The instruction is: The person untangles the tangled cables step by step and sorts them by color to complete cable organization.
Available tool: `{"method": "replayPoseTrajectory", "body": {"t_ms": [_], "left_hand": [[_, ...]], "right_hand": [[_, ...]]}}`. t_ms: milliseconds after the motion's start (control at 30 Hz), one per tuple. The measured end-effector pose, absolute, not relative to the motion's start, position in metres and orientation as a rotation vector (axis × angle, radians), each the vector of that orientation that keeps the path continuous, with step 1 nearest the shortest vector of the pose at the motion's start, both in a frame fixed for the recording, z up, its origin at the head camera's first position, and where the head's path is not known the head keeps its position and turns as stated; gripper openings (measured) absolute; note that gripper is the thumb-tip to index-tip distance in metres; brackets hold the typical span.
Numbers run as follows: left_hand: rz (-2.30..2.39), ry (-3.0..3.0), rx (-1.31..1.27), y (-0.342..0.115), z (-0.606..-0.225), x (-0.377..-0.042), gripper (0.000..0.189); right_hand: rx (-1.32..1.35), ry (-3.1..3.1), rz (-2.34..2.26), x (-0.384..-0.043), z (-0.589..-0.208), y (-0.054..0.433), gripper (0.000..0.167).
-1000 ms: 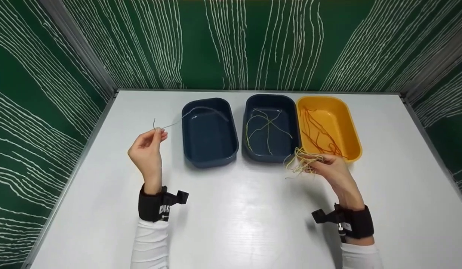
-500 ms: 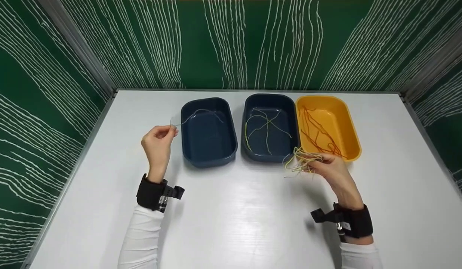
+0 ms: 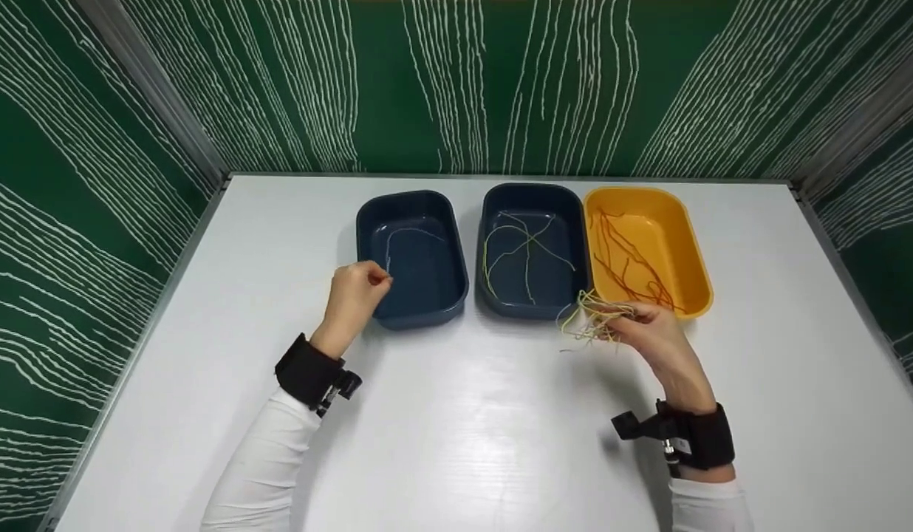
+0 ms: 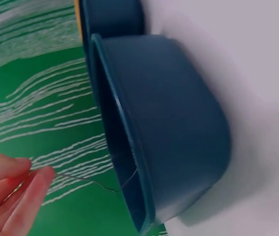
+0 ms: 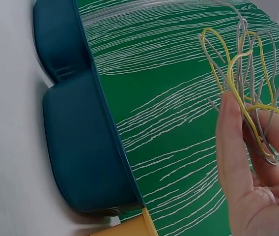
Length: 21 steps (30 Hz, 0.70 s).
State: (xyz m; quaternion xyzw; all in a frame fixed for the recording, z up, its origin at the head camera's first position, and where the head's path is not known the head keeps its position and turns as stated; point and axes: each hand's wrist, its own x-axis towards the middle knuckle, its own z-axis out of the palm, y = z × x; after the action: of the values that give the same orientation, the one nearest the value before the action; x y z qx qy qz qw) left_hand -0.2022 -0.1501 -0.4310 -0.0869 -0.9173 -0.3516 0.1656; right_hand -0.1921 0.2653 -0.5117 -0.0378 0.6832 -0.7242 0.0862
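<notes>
My left hand (image 3: pixel 359 294) is over the near left edge of the left dark blue bin (image 3: pixel 427 284). Thumb and fingertips pinch one end of a thin grey string (image 4: pixel 88 180), whose other part trails into that bin. My right hand (image 3: pixel 660 336) holds a loose tangle of yellow and grey strings (image 3: pixel 598 316) in front of the corner where the middle bin meets the yellow one. In the right wrist view, the tangle (image 5: pixel 250 78) fans up from between thumb and fingers.
The middle dark blue bin (image 3: pixel 534 299) has several yellow-green strings (image 3: pixel 529 240) on its floor. Against its right side stands a yellow bin (image 3: pixel 674 244) with orange-red strings (image 3: pixel 623 247). All three stand on a white table (image 3: pixel 486 414) before a green, white-lined wall (image 3: pixel 390 89).
My left hand has moved right, from beside the left bin to its near left edge, and the grey string now droops inside that bin. The right hand has stayed almost still.
</notes>
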Motion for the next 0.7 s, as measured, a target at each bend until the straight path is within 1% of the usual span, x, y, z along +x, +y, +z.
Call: {"method": "replayPoseTrajectory", "body": {"t_ms": [33,133,167,200,233,367,433,500,667,700], "left_hand": [[-0.975,-2.659,-0.250,-0.150,-0.431,-0.203,0.004],[-0.923,-2.782,-0.257,-0.150,-0.433,-0.205,0.005],[-0.906,-2.816,-0.261,-0.150,-0.434,-0.205,0.005],[-0.883,-2.846,-0.269,-0.150,-0.435,-0.206,0.005],[-0.859,-2.868,-0.281,-0.150,-0.436,-0.207,0.005],[-0.761,-2.928,-0.327,-0.149,-0.442,-0.210,0.005],[-0.713,-2.952,-0.348,-0.147,-0.446,-0.211,0.006],[-0.671,-2.980,-0.360,-0.146,-0.451,-0.213,0.005],[-0.593,-3.039,-0.366,-0.144,-0.458,-0.215,0.007],[-0.581,-3.047,-0.368,-0.144,-0.459,-0.215,0.007]], "right_hand": [[-0.134,2.001,-2.184,-0.188,-0.503,0.261,0.029],[-0.118,2.071,-2.134,-0.181,-0.489,0.254,0.035],[-0.142,2.047,-2.158,-0.183,-0.492,0.255,0.033],[-0.133,2.054,-2.151,-0.182,-0.491,0.254,0.034],[-0.132,2.040,-2.156,-0.186,-0.496,0.257,0.031],[-0.166,1.984,-2.182,-0.198,-0.521,0.269,0.028],[-0.171,1.983,-2.173,-0.199,-0.523,0.271,0.029],[-0.176,1.996,-2.166,-0.196,-0.517,0.268,0.031],[-0.080,2.072,-2.132,-0.206,-0.541,0.275,0.035],[-0.089,2.045,-2.152,-0.203,-0.537,0.274,0.033]]}}
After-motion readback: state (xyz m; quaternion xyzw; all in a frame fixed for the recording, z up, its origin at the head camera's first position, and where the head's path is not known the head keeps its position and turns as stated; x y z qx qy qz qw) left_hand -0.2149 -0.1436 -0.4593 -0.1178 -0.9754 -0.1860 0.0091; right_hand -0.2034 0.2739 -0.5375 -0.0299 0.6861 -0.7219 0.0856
